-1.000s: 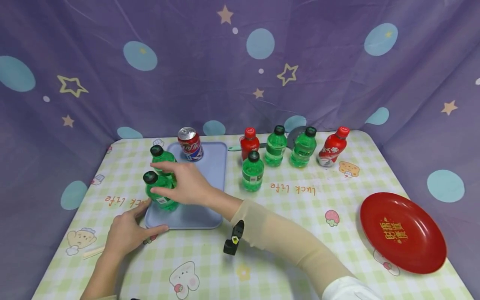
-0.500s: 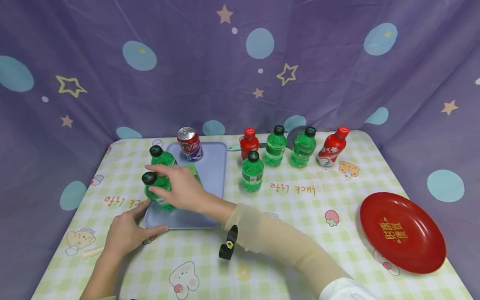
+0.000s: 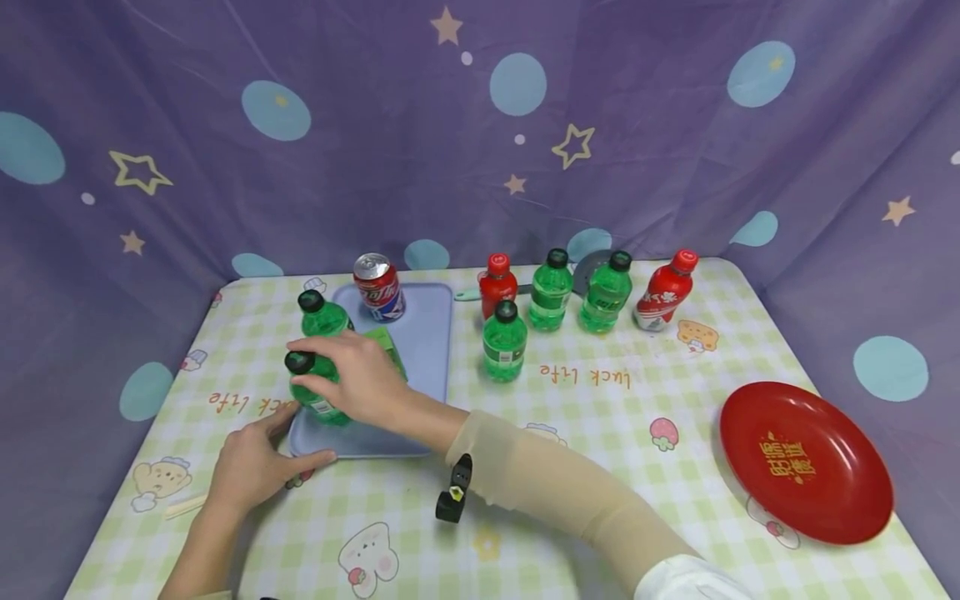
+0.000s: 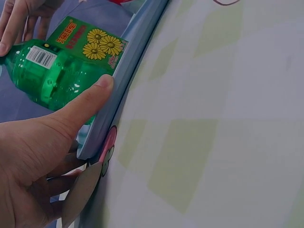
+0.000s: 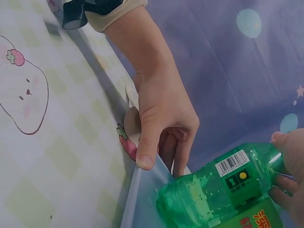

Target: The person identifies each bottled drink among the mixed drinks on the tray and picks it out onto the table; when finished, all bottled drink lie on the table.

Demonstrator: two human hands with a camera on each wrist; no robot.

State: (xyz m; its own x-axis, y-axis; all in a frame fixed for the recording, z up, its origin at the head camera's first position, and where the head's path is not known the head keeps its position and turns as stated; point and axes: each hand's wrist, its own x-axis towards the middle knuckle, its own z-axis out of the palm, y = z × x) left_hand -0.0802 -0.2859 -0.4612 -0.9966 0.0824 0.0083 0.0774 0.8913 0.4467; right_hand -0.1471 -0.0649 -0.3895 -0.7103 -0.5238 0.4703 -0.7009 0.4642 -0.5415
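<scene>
My left hand (image 3: 251, 462) grips the front left corner of a blue tray (image 3: 429, 325), thumb on the rim in the left wrist view. My right hand (image 3: 363, 379) pinches a green bottle (image 5: 209, 190) near its neck. The bottle has a black cap and stands over the tray's front left part. Just behind it on the tray is a second green bottle (image 3: 321, 313). A green drink carton with yellow flowers (image 4: 97, 45) lies beside the held bottle, partly hidden by my right hand in the head view. A red and blue can (image 3: 380, 289) stands at the tray's back.
Right of the tray stand a red bottle (image 3: 498, 287) and several green bottles, one in front (image 3: 505, 346). Another red bottle (image 3: 664, 292) leans at the far right of that row. Behind them lies a dark pan (image 3: 592, 268). A red plate (image 3: 825, 467) lies at the right.
My right hand has shifted slightly left and toward the front with the bottle, so the green carton shows beside it. My left hand has stayed at the tray corner.
</scene>
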